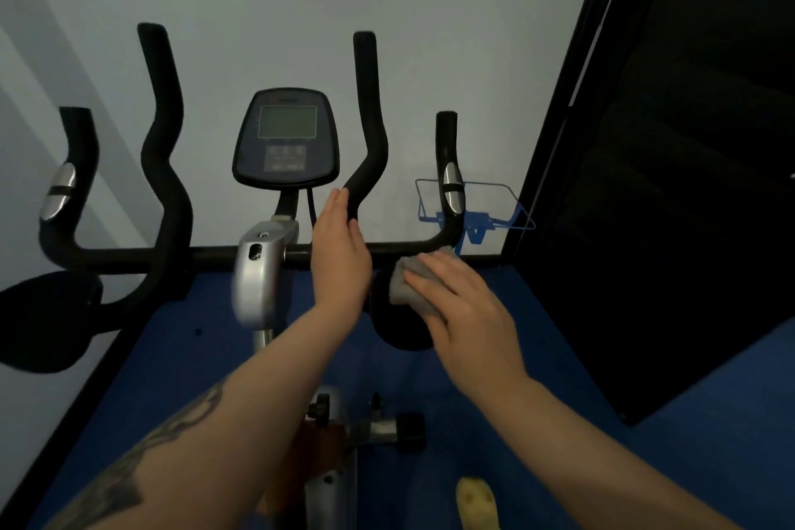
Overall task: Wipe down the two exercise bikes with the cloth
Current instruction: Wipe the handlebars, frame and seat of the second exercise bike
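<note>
One exercise bike (266, 271) fills my view, and only this one; where the second stands I cannot tell. My right hand (469, 310) lies flat, fingers straight, pressing the cloth (408, 282) against the handlebar (387, 250) where the crossbar curves up toward the right outer grip. My left hand (340, 245) is open too, fingers straight, its fingertips resting against the base of the inner right upright for steadiness.

I judge the cloth to be light, soft and limp: it will fold round the tube readily, so I would best wrap it under my palm and cup the bar rather than pinch a corner. It is grey, with a fuzzy texture, bunched into a small wad that sticks out past my fingers on the left.

To my eye the bike is heavy and stiff enough to take firm rubbing without shifting. Its bars are matte black and look padded, with silver sensor plates (451, 189) on the outer grips, a dark console (286, 138) with a grey screen at the far centre, and a silver stem below.
</note>
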The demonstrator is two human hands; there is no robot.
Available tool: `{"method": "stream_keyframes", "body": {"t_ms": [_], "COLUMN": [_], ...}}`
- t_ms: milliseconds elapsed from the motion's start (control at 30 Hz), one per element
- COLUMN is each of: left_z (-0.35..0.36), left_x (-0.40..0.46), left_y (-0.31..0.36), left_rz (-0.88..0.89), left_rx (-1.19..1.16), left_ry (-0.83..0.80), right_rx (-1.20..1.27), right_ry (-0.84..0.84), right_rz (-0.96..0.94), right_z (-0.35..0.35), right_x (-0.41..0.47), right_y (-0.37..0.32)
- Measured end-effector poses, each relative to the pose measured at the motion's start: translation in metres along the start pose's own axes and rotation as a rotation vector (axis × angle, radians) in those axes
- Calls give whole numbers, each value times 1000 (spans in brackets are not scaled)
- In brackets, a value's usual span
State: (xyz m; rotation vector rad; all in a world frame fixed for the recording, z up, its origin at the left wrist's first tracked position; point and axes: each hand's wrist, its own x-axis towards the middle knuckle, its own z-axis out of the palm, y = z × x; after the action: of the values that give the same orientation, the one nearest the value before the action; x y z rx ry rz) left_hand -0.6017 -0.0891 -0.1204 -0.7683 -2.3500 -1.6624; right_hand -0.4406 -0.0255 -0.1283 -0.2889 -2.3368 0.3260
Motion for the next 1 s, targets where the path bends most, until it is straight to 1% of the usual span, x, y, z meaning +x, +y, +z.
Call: {"method": "stream_keyframes", "body": {"t_ms": [133, 267, 300, 367, 467, 533, 667, 767, 867, 1000], "left_z": [-2, -2, -2, -2, -4, -4, -2, -3, -6, -3], "left_x": [2, 3, 2, 1, 1, 2, 3, 1, -1, 1], "left_y": [0, 1, 1, 1, 0, 1, 3, 1, 0, 3], "left_rz": [6, 20, 18, 6, 9, 10, 3, 5, -9, 3], "left_rx": [8, 15, 18, 20, -7, -13, 22, -14, -127, -35], "left_ry": [-18, -22, -15, -9, -19, -34, -9, -18, -61, -10], "right_rx": [-6, -17, 6, 110, 351, 451, 577, 567, 578, 667], "right_ry": [76, 99, 113, 130, 171, 195, 138, 166, 161, 126], "right_rz": [84, 39, 67, 194, 346, 356, 339, 394, 490, 472], "right_z": [10, 12, 13, 19, 34, 41, 46, 49, 48, 44], "right_x": [23, -7, -13, -9, 11, 6, -26, -7, 18, -20], "right_y": [-19, -19, -23, -34, -52, -56, -59, -63, -68, -74]}}
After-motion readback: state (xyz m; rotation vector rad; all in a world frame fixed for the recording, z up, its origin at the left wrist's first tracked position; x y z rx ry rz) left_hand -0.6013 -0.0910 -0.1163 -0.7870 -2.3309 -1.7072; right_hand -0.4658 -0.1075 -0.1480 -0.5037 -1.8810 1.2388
